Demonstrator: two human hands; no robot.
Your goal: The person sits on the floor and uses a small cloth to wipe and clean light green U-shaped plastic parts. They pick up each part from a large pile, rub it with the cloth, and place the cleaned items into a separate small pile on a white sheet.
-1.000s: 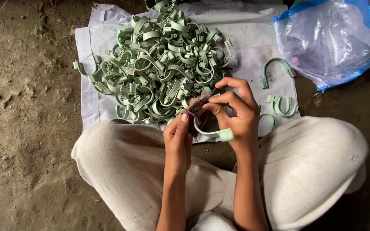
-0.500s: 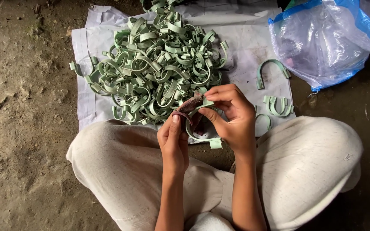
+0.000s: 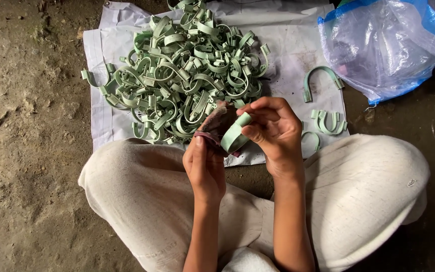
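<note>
Two hands (image 3: 205, 163), one plastic bag (image 3: 378, 45), perhaps a hundred clips (image 3: 187, 75)

A crumpled clear plastic bag (image 3: 378, 45) with blue edging lies at the upper right, resting partly on the dirt floor (image 3: 26, 151) and just beside the white sheet (image 3: 298, 50). No labels, signs or screens are visible.

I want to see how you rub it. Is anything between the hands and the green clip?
Nothing visible. The right hand pinches the green clip directly in its fingers, and the left hand presses a reddish-brown scrubbing pad against it. The big clip pile lies beyond, on the white sheet.
</note>
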